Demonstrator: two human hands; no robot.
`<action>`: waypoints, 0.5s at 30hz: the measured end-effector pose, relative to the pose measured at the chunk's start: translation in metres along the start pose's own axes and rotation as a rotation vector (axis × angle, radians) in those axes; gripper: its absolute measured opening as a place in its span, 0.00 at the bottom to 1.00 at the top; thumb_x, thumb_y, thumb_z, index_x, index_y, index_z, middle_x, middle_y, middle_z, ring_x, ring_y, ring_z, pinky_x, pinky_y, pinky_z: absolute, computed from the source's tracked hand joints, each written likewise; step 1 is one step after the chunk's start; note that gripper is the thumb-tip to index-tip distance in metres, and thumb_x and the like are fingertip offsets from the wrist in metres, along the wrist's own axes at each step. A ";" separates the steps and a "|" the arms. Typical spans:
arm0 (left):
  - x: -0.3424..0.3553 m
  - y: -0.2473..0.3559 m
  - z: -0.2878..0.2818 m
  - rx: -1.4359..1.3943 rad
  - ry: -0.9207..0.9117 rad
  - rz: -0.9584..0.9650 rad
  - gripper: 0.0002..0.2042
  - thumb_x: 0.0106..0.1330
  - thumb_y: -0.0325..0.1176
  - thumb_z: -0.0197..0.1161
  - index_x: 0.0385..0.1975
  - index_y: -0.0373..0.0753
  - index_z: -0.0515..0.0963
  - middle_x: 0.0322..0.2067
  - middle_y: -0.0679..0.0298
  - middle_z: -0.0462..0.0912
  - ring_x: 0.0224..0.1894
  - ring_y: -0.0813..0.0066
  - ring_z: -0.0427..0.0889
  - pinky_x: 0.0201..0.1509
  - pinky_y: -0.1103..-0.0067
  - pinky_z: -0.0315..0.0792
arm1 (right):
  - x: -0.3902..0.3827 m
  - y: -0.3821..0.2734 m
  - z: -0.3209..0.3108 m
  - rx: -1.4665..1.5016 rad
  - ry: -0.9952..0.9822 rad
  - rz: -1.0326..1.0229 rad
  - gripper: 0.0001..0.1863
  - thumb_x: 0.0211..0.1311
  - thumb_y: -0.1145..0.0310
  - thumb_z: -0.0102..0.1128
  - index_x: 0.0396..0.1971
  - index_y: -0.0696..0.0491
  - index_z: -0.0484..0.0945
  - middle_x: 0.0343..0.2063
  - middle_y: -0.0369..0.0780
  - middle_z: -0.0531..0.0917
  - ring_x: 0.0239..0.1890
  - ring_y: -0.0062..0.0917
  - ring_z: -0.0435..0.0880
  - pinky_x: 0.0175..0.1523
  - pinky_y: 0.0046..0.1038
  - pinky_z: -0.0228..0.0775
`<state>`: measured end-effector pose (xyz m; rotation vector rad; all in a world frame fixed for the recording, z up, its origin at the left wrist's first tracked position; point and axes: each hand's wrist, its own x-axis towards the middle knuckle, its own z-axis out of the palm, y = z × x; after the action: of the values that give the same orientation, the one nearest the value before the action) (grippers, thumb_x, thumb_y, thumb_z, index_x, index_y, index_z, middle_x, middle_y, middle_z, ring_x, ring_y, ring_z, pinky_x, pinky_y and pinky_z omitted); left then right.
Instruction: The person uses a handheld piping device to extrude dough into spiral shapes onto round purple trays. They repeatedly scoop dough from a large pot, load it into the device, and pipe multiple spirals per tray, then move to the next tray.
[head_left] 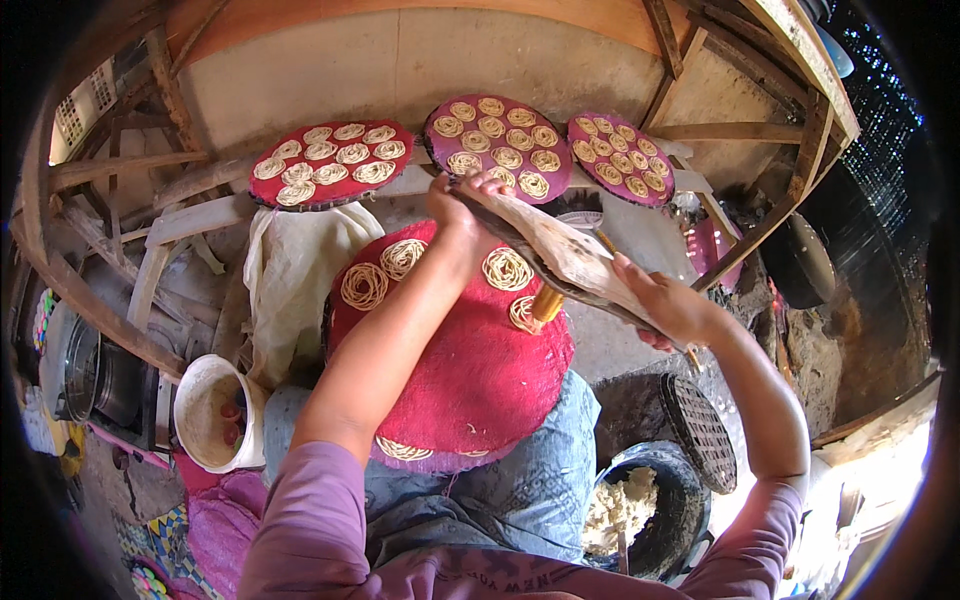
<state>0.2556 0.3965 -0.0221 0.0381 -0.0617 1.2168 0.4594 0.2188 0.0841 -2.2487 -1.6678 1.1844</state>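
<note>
A long wooden press (560,235) lies diagonally across the upper middle, with a yellowish cylinder (547,300) beneath it. My left hand (462,205) grips its upper-left end with fingers wrapped round. My right hand (668,310) is closed on its lower-right end. Under the press, a round red cloth-covered tray (445,395) rests on my lap, bearing several pale noodle nests (400,260). A coil of strands (523,316) sits just below the cylinder; where they meet is too small to make out.
Three round trays (330,130) of nests stand along the back ledge. A cream cloth (300,300) hangs at left above a white bucket (208,400). A dark tub of dough (620,500) and a dark grate (700,432) are at lower right. Wooden beams (750,240) frame the sides.
</note>
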 end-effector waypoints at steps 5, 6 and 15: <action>0.008 -0.001 0.014 0.003 -0.059 0.026 0.08 0.52 0.41 0.44 0.18 0.46 0.62 0.13 0.73 0.63 0.17 0.76 0.63 0.32 0.74 0.64 | 0.007 -0.005 0.000 -0.082 0.130 -0.055 0.44 0.65 0.29 0.29 0.27 0.60 0.76 0.13 0.38 0.73 0.13 0.22 0.72 0.20 0.27 0.65; 0.009 0.005 0.017 0.020 -0.087 0.025 0.08 0.52 0.41 0.44 0.17 0.46 0.62 0.12 0.73 0.62 0.16 0.76 0.63 0.32 0.74 0.64 | 0.011 -0.007 0.004 -0.066 0.130 -0.070 0.42 0.66 0.30 0.30 0.29 0.58 0.76 0.12 0.37 0.71 0.13 0.21 0.71 0.19 0.26 0.64; -0.011 -0.002 0.009 0.074 0.006 0.003 0.09 0.53 0.42 0.43 0.15 0.47 0.60 0.11 0.73 0.60 0.15 0.78 0.60 0.29 0.77 0.61 | -0.007 0.008 0.007 -0.055 0.115 -0.024 0.45 0.63 0.27 0.31 0.27 0.59 0.78 0.13 0.39 0.74 0.15 0.23 0.75 0.22 0.27 0.67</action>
<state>0.2538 0.3851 -0.0136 0.0990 -0.0111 1.2216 0.4601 0.2073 0.0786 -2.2742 -1.6994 0.9952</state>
